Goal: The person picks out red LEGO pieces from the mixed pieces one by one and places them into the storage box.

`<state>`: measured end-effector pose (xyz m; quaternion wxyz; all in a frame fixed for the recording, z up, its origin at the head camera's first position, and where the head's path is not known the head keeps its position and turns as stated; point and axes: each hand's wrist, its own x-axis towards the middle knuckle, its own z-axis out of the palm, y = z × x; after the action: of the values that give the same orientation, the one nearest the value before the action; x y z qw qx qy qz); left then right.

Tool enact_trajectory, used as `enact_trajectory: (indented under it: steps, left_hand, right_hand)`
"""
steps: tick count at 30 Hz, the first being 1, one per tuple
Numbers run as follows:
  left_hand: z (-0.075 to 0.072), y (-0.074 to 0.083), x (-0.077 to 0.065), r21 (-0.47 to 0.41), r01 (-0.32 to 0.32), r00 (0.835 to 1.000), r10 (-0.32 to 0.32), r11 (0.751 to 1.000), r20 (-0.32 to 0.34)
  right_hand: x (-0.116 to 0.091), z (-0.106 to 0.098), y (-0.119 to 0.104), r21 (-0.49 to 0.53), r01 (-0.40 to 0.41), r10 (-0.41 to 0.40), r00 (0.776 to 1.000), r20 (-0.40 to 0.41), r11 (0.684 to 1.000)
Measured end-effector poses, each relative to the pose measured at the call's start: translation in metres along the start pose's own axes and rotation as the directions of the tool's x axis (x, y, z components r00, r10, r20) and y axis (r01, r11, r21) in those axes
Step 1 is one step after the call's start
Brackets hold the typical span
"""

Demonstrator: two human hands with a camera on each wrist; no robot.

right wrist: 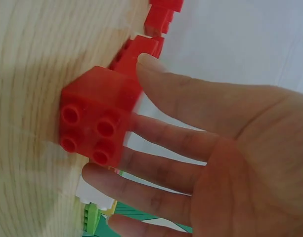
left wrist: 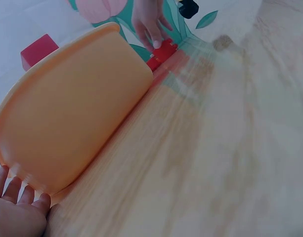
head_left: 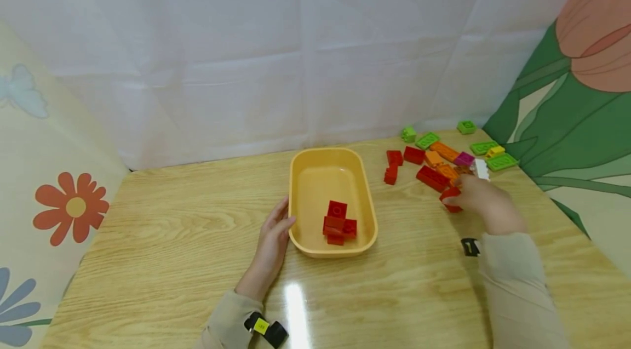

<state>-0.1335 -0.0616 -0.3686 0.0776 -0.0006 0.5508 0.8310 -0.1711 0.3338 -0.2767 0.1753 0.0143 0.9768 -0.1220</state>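
A yellow tray point(head_left: 315, 190) stands mid-table with several red toy bricks point(head_left: 337, 209) clustered inside. My left hand point(head_left: 271, 239) rests against the tray's left side, thumb at the rim; the left wrist view shows its fingers point(left wrist: 13, 188) loosely extended at the outer wall. At the right, my right hand point(head_left: 485, 198), slightly blurred, is at a red brick point(head_left: 451, 200). In the right wrist view that brick's studs point(right wrist: 106, 127) face the camera. The right fingers point(right wrist: 166, 165) are spread and fairly straight beside it, with the thumb near its upper edge; some fingertips are hidden.
Behind the right hand lie loose bricks: red point(head_left: 432, 178), orange point(head_left: 445, 150), green point(head_left: 502, 161), purple point(head_left: 463, 159), yellow point(head_left: 495, 151) and white point(head_left: 481, 169). A white cloth point(head_left: 222, 64) hangs along the table's back edge. Patterned panels point(head_left: 581, 119) flank the table point(head_left: 187, 239).
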Motion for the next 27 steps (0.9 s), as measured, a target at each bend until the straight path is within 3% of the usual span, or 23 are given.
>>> enact_trajectory:
  steps: [17, 27]
  left_hand:
    - [0.001, 0.001, -0.001, -0.012, 0.006, 1.0, -0.006, 1.0, 0.003]
    - [0.0, 0.001, -0.001, -0.016, 0.005, 1.0, -0.005, 1.0, 0.004]
  right_hand:
    - [-0.003, 0.002, -0.004, 0.028, -0.011, 0.01, 0.999, 0.047, 1.0]
    - [-0.01, -0.004, -0.024, -0.024, 0.037, -0.038, 0.999, -0.036, 0.999]
